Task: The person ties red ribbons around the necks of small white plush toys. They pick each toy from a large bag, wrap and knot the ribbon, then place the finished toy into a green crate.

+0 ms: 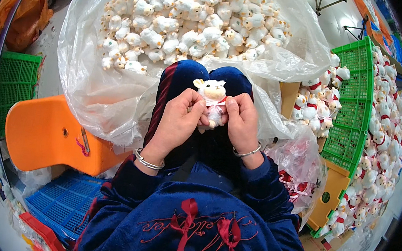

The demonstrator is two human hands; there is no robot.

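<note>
A small white plush animal (213, 91) with a tan muzzle and little ears is held upright above my knees, facing up at me. Round its neck is a pink and red ribbon (216, 102). My left hand (181, 115) is closed, thumb and fingers pinching at the toy's left side by the ribbon. On the other side my right hand (242, 122) is closed too, its thumb and fingertips at the ribbon and the toy's body. The fingers behind the toy are hidden, and the ribbon ends are partly covered by my thumbs.
A big clear plastic bag (85, 77) ahead holds many undecorated plush animals (193, 20). To the right, ribboned plush animals (381, 131) lie beyond a green crate (350, 98). A bag of ribbons (299, 179) sits near my right elbow. An orange stool (46, 132) with a small tool (85, 141) stands left.
</note>
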